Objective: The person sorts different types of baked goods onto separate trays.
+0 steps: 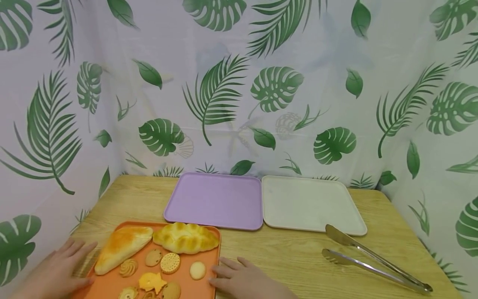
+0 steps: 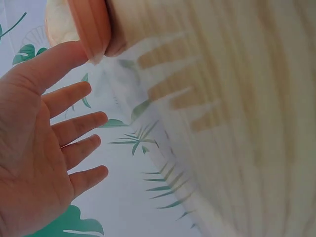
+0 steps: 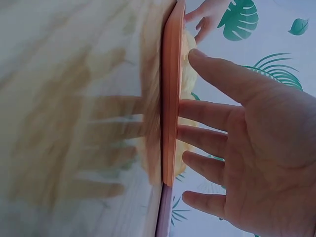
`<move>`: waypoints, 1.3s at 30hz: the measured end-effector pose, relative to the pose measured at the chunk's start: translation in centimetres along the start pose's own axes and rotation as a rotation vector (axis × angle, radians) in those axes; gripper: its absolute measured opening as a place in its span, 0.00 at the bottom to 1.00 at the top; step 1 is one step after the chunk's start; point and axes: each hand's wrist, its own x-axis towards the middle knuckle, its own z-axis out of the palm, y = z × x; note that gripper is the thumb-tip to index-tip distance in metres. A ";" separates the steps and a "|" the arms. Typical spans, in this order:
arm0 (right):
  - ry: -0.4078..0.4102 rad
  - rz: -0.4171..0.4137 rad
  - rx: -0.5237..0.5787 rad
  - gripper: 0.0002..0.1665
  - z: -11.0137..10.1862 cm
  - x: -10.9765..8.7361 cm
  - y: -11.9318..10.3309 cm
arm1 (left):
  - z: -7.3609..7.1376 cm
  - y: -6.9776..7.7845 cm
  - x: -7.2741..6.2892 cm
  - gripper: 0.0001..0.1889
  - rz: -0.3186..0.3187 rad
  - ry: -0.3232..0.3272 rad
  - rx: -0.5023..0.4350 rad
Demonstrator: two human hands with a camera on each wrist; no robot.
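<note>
An orange tray [image 1: 198,289] lies at the near left of the table, loaded with a triangular bread [image 1: 123,249], a braided-looking bread [image 1: 185,238] and several cookies, among them a round pale cookie [image 1: 197,270] and an orange fish-shaped piece [image 1: 152,282]. My left hand [image 1: 56,270] is at the tray's left side, fingers spread; in the left wrist view its thumb [image 2: 54,64] meets the tray's rim. On the opposite side, my right hand [image 1: 250,280] has its fingers extended, and the right wrist view shows fingertips [image 3: 185,108] touching the rim. The tray's near edge is out of view.
Behind the orange tray lies a purple tray [image 1: 216,201], with a white tray [image 1: 310,203] beside it on the right. Metal tongs [image 1: 381,265] rest spread on the wooden table [image 1: 276,253] at right. Leaf-patterned cloth [image 1: 224,153] encloses the back and sides.
</note>
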 end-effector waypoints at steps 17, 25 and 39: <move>0.035 0.010 -0.030 0.33 0.7 -5.0 3.0 | -1.0 4.7 2.2 0.46 0.076 -0.257 -0.197; 0.080 -0.035 -0.058 0.33 1.6 -7.6 4.8 | -0.9 7.1 2.8 0.46 0.113 -0.272 -0.241; 0.137 -0.041 -0.091 0.30 2.7 -11.7 7.3 | -0.8 11.1 3.4 0.48 0.189 -0.251 -0.256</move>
